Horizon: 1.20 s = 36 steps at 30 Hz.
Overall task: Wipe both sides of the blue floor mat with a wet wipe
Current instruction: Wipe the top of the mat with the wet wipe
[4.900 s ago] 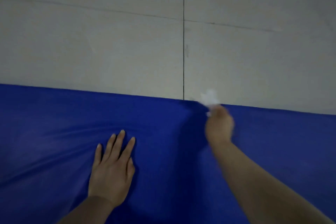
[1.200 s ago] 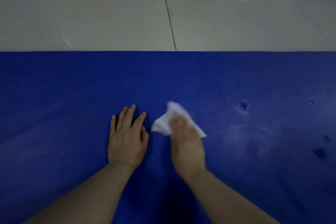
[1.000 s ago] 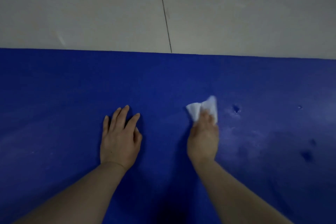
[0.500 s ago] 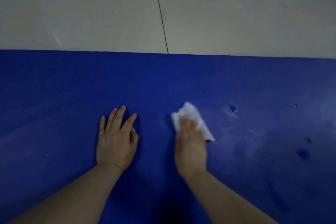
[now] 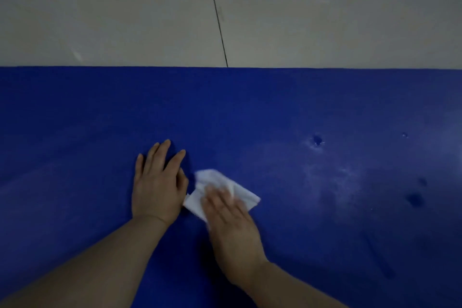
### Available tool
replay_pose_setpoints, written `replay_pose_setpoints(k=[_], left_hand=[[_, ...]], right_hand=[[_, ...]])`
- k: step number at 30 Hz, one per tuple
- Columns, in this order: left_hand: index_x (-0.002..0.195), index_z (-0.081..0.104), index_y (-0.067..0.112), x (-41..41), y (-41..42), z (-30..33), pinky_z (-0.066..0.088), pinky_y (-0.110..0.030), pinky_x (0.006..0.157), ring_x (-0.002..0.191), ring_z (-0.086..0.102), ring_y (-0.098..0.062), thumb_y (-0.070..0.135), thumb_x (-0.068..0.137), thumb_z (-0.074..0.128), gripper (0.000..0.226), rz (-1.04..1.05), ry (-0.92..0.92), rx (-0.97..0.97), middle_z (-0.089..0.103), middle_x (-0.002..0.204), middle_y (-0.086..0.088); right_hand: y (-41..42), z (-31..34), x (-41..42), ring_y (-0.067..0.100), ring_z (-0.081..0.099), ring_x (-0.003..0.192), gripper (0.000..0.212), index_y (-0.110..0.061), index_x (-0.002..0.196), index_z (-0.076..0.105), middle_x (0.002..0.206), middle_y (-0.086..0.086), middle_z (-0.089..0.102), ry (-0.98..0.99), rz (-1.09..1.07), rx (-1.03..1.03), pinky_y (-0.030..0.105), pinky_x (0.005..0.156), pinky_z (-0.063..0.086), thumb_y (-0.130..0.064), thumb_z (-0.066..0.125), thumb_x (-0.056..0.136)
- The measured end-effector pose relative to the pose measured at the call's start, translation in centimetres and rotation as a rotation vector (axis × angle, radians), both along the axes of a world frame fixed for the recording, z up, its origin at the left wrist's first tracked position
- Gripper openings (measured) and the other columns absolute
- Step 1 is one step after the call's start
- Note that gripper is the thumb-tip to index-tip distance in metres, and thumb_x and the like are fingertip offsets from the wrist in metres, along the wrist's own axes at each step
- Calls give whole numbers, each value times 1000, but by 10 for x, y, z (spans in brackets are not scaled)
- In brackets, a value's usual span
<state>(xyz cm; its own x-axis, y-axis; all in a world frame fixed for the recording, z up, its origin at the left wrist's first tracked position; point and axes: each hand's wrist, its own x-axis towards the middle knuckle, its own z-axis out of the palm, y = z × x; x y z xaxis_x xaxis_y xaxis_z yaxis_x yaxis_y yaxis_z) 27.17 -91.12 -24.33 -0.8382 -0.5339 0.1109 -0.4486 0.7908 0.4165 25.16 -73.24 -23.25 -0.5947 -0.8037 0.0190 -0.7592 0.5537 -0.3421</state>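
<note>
The blue floor mat (image 5: 275,112) lies flat and fills the lower two thirds of the view, its far edge running straight across. My left hand (image 5: 157,185) rests flat on the mat with fingers spread. Just to its right, my right hand (image 5: 230,222) presses a white wet wipe (image 5: 212,182) against the mat with straight fingers; the wipe sticks out beyond the fingertips and nearly touches my left hand. Its rear part is hidden under my fingers.
Grey floor tiles (image 5: 125,7) with a dark grout line (image 5: 217,12) lie beyond the mat's far edge. Several small dents and dark marks (image 5: 317,140) dot the mat's right part, with a paler sheen around them.
My right hand has slid the wipe leftward and toward me, from near the dent to beside my left hand. My left hand has stayed flat in place.
</note>
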Motion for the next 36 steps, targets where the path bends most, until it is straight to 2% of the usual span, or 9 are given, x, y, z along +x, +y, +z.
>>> replay_pose_setpoints(k=[2,7,10,14,17,21,27,32,36], left_hand=[[126,61,9,0,0,0,19,-52,115,137,34,-32,9,90,58,36,-10,-13,11,43,145,-16],[128,59,10,1,0,0,16,-51,116,139,32,-30,13,91,54,38,-16,-39,1,41,146,-15],[127,60,9,0,1,2,17,-52,116,138,33,-32,10,90,58,38,-10,-29,20,42,146,-16],[126,61,8,0,-1,2,19,-53,115,136,36,-34,7,88,62,38,-24,-10,19,44,144,-18],[129,58,10,0,-1,4,12,-48,117,139,32,-31,11,91,56,38,-34,-31,43,41,147,-15],[134,54,12,1,-1,7,6,-44,118,142,25,-27,14,94,51,40,-43,-49,66,35,151,-12],[126,61,6,15,5,10,17,-53,115,138,34,-34,8,89,59,37,-78,-29,2,42,145,-19],[125,61,8,52,22,4,17,-54,115,137,35,-30,6,89,59,36,-170,17,-76,43,145,-16],[127,60,10,63,28,1,14,-51,115,136,36,-29,19,92,40,41,-183,-47,-106,42,145,-15]], right_hand=[[12,1,-11,22,49,129,49,-12,136,43,141,5,50,76,-3,20,35,106,40,-16,35,88],[51,4,-69,17,25,143,50,-15,148,29,156,0,25,42,-671,69,40,109,37,-14,28,98],[24,2,-23,32,46,130,50,-4,140,39,141,14,48,1,-532,8,47,99,46,-14,35,90],[14,3,11,22,46,131,48,-14,134,42,140,4,51,33,-81,-1,39,103,43,-19,39,87],[47,2,-38,24,42,132,45,-12,138,43,143,9,45,-67,-545,-25,28,105,36,-10,41,93],[60,6,-62,24,26,142,48,-15,146,32,154,7,29,-53,-793,45,41,108,36,-10,36,98],[24,5,36,19,50,128,51,-15,133,45,141,1,49,-16,7,-21,34,103,42,-20,38,82],[63,2,-34,19,30,140,45,-11,144,38,152,5,35,-29,-638,38,36,112,33,-11,38,99],[51,8,0,32,41,133,49,-4,140,40,145,14,42,-37,-547,50,46,105,40,-9,32,92]])
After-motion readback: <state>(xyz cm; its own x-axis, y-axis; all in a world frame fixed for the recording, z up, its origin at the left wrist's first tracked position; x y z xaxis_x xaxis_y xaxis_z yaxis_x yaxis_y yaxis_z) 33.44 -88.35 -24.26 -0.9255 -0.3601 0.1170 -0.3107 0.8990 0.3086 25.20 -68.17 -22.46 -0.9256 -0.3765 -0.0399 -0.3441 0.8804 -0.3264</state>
